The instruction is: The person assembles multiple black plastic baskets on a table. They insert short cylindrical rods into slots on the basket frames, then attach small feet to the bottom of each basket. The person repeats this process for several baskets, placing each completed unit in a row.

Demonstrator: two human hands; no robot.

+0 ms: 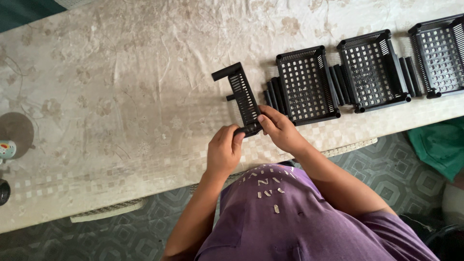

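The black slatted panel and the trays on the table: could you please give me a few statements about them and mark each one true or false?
1. Both hands hold the black slatted panel at its near end. True: the left hand and the right hand grip it there.
2. Three black lattice trays stand in a row on the table. True: the nearest tray, the middle tray and the far tray.
3. The trays are stacked inside one another. False: they stand side by side.
4. The panel lies inside the nearest tray. False: it is to the left of it, in the hands.
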